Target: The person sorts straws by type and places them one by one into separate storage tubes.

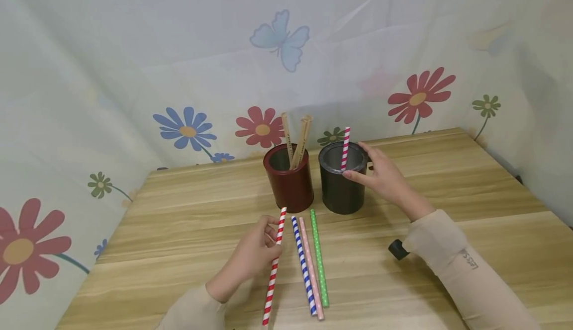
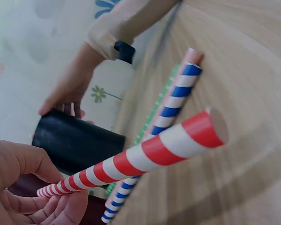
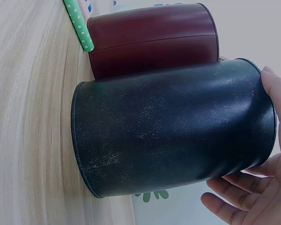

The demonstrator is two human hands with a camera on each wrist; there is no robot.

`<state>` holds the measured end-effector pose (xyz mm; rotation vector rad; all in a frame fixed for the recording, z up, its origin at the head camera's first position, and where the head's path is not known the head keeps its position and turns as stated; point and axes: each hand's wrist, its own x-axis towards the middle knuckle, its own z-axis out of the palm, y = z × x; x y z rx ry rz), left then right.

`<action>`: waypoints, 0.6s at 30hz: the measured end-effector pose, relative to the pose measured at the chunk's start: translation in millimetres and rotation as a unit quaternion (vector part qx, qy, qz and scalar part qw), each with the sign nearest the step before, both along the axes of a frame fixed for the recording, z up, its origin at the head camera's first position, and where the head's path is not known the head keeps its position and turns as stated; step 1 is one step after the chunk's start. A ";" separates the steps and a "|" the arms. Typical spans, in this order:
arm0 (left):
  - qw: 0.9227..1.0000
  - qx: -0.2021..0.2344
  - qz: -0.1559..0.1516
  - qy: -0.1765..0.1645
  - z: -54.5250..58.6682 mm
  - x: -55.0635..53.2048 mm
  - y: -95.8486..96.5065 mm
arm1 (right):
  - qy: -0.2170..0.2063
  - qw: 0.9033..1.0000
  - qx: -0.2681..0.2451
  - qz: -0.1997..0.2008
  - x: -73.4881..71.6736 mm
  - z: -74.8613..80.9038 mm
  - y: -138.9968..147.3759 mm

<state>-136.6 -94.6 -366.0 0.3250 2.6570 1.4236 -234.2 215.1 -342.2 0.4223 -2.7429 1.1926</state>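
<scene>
My left hand [image 1: 257, 245] pinches a red-and-white striped paper straw [image 1: 274, 275] between thumb and fingers, its far end pointing toward the cups. In the left wrist view the straw [image 2: 150, 154] runs out from the fingertips above the table. With thumb and fingers about the rim, my right hand [image 1: 384, 175] grips a black cup [image 1: 342, 193], which stands upright. Inside that cup leans a pink-and-white striped straw [image 1: 345, 148]. The right wrist view shows the black cup [image 3: 173, 131] close up, with the thumb at its rim and some fingers beneath.
A dark red cup [image 1: 291, 186] holding several brown straws [image 1: 300, 141] stands left of the black one. Blue-striped [image 1: 303, 265], pink dotted [image 1: 311, 268] and green dotted straws [image 1: 320, 258] lie side by side on the wooden table [image 1: 192, 210]. A flowered curtain [image 1: 215, 61] hangs behind.
</scene>
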 end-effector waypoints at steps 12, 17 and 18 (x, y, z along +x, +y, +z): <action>0.996 0.084 -0.016 0.032 38.1 -19.1 26.4 | -0.002 1.000 0.000 0.001 0.6 1.2 0.6; 0.990 0.110 -0.044 0.073 52.9 -29.1 38.1 | -0.005 1.000 -0.003 0.004 1.0 1.2 -0.5; 0.989 0.113 -0.051 0.086 56.0 -31.7 40.5 | -0.004 1.000 -0.004 0.004 0.9 1.2 -0.6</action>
